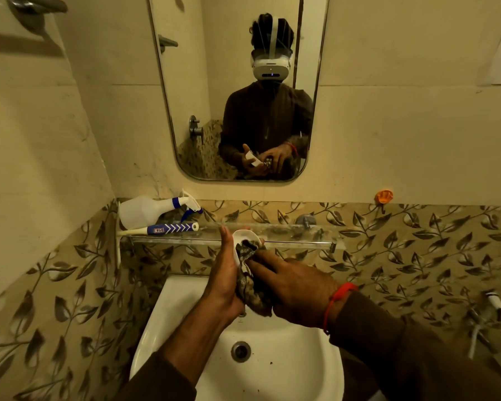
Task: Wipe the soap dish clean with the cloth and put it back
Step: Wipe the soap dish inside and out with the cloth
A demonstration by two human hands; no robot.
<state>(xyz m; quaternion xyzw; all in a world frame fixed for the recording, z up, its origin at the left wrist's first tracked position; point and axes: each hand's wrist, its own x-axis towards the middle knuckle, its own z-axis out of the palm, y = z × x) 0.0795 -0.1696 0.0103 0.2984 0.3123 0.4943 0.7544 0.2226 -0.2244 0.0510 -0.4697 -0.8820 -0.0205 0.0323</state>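
Note:
A small white soap dish (241, 236) is held on edge above the sink by my left hand (225, 280), whose fingers wrap around it from the left. A dark patterned cloth (250, 282) is bunched against the dish's inner face and hangs below it. My right hand (294, 290) grips the cloth and pushes it into the dish. Most of the dish is hidden by the cloth and my fingers; only its upper rim shows.
Below the hands is a white sink (287, 369) with a drain (240, 351). A glass shelf (295, 237) on the wall carries a spray bottle (151, 211) and a toothpaste tube (168, 228). A mirror (237, 91) hangs above. An orange hook (383, 196) is at the right.

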